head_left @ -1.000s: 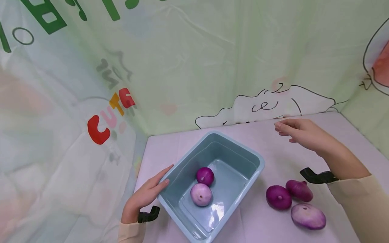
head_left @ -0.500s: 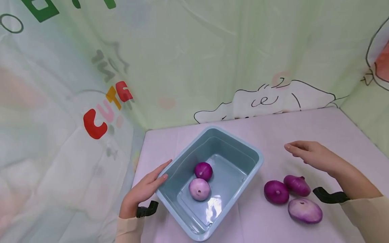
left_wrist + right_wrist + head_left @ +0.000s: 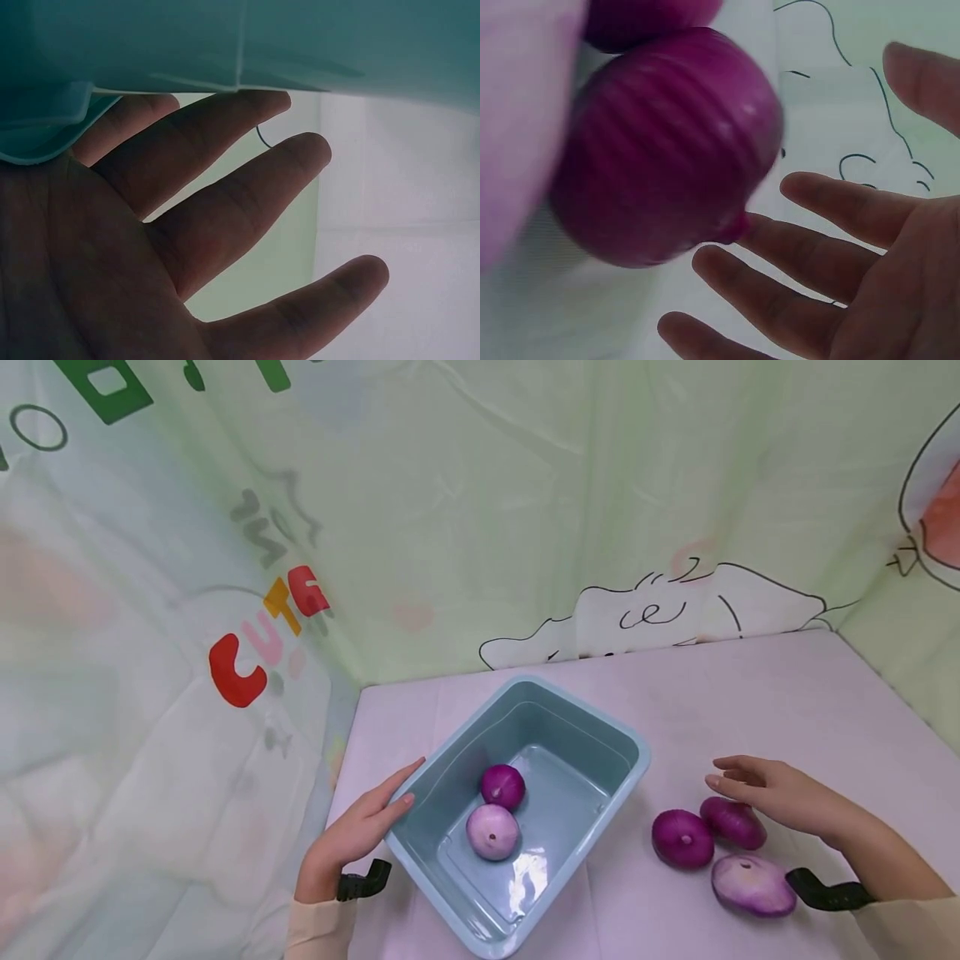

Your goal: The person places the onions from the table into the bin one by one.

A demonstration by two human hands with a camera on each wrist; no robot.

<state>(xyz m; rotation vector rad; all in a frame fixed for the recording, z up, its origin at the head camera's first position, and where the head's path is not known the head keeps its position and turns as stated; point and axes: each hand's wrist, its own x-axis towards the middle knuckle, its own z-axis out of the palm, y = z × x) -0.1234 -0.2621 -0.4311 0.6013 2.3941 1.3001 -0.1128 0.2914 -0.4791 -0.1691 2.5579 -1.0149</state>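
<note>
My left hand is at the left side of a light blue plastic tub, its thumb over the rim and its other fingers outside. Spread fingers show under the tub wall in the left wrist view. A purple onion and a paler one lie in the tub. My right hand hovers at the far side of a purple onion with a pointed tip, fingers loosely spread, holding nothing. In the right wrist view, fingertips come close to that onion; contact is unclear.
Beside that onion lie another purple onion and a pale purple-white one, right of the tub. A pale cloth covers the table. Printed curtains hang behind and at the sides.
My right hand has come down and toward me, from the far part of the table to the pointed onion. The left hand stays at the tub. The onions have not moved.
</note>
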